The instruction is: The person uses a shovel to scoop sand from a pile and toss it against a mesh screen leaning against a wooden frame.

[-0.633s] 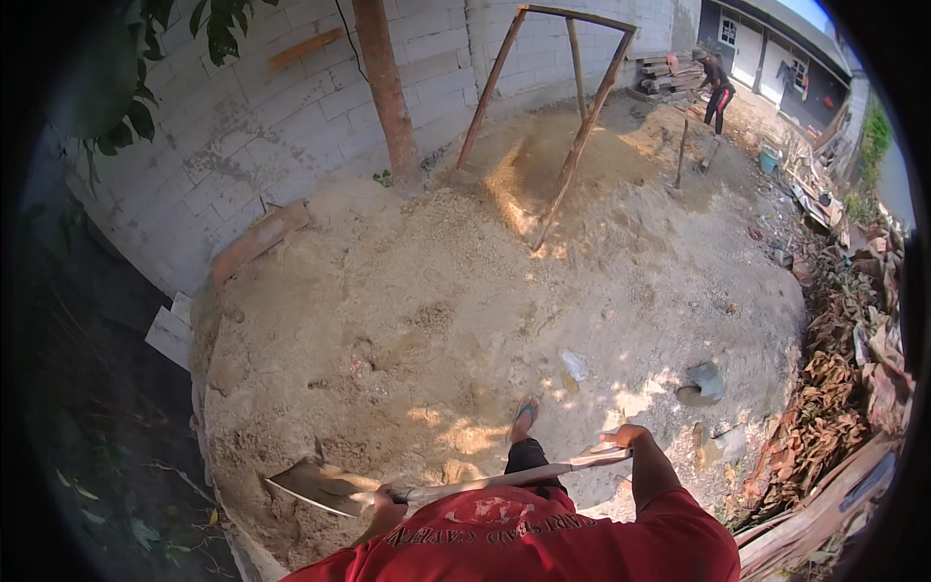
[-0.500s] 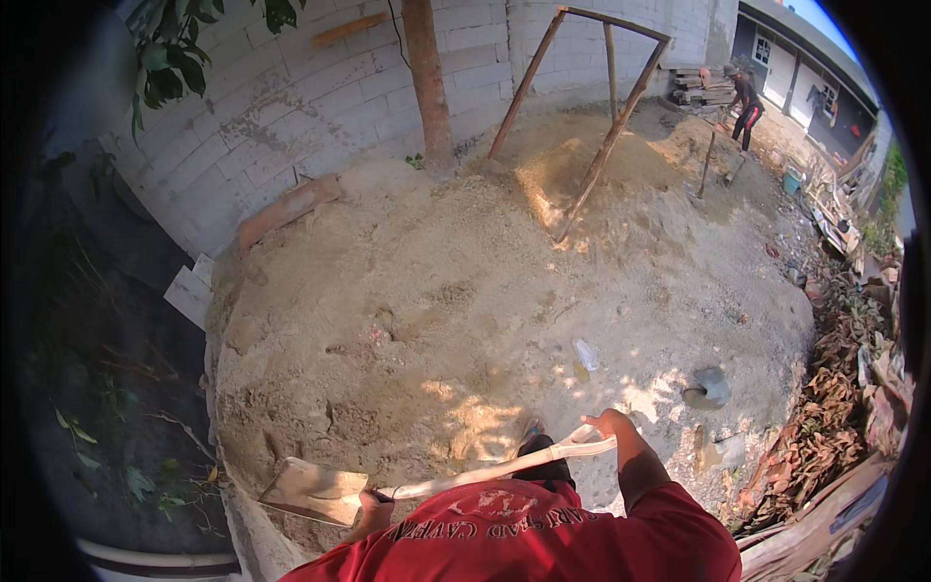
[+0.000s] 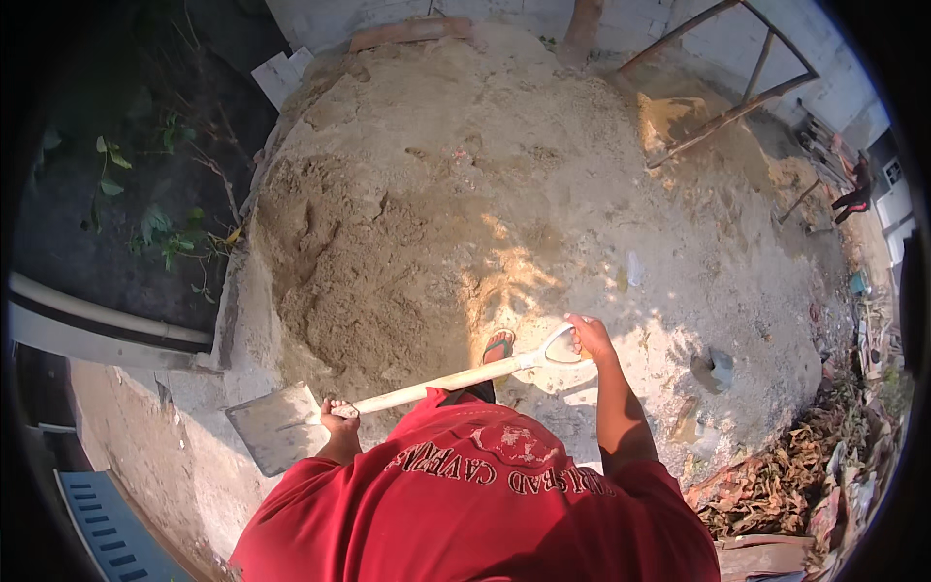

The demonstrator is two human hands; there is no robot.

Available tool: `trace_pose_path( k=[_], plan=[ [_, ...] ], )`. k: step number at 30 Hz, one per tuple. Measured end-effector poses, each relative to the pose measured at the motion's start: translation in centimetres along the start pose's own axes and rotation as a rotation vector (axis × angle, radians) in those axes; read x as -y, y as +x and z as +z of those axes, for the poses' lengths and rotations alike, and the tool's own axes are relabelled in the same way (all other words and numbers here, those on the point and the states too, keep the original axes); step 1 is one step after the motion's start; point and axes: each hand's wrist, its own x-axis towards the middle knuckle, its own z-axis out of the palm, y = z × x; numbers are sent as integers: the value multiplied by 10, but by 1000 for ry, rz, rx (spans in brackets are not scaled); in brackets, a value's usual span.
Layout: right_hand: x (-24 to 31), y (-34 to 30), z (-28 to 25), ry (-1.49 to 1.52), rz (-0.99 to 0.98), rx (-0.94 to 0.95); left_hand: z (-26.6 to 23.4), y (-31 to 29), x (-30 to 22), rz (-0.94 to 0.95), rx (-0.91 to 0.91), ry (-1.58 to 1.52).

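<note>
A shovel with a flat metal blade (image 3: 281, 427) and a pale wooden shaft (image 3: 436, 386) lies across the front of my body. My left hand (image 3: 339, 417) is closed round the shaft close to the blade. At the other end, my right hand (image 3: 588, 339) grips the D-shaped handle (image 3: 555, 354). The blade points left, over the pale ledge, and no heap of sand shows on it. Dug, clumpy sand (image 3: 354, 291) spreads just beyond the shaft. My sandalled foot (image 3: 499, 345) shows behind the shaft.
A leaning wooden frame (image 3: 727, 116) stands at the far right, with another person (image 3: 853, 189) beyond it. Dry leaves (image 3: 776, 475) pile up at the lower right. A pale pipe (image 3: 107, 312) and dark ground with plants border the left. A blue slatted panel (image 3: 112, 529) lies lower left.
My view has tilted down and swung left. Both hands still hold the shovel, and its blade has moved off the sand to over the ledge.
</note>
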Motion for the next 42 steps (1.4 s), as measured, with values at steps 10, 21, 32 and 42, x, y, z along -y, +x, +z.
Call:
trace_pose_path(
  k=[10,21,32,42],
  plan=[
    [-239,-246,30,322,130,-236,-108,-68,-121,-160,34,296],
    [-406,-417,232,666,429,-503,-48,-1,-197,-265,213,724],
    [-533,-510,433,752,595,-786,-144,187,-222,-458,213,1016],
    [-759,-615,441,713,663,-1225,-445,230,-67,-695,114,1383]
  ],
)
